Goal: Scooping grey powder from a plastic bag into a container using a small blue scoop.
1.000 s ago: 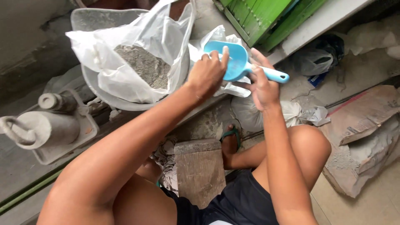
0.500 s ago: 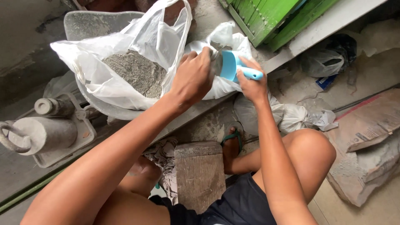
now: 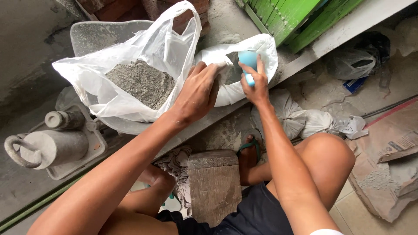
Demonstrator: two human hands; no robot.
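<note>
Blue scoop (image 3: 248, 61) now down inside small white bag (image 3: 244, 65) vs. above it 1 s ago; right hand (image 3: 257, 85) fingers clamped on handle. Left hand (image 3: 198, 93) fingers pinch bag rim, holding it open.

The person's arms were bare to the shoulder, with no sleeves, watch or rings on the left hand (image 3: 198, 93) or right hand (image 3: 256, 85). They wore dark shorts (image 3: 257, 215), legs bare, and what looked like a green-strapped sandal (image 3: 249, 150) on one foot.
</note>
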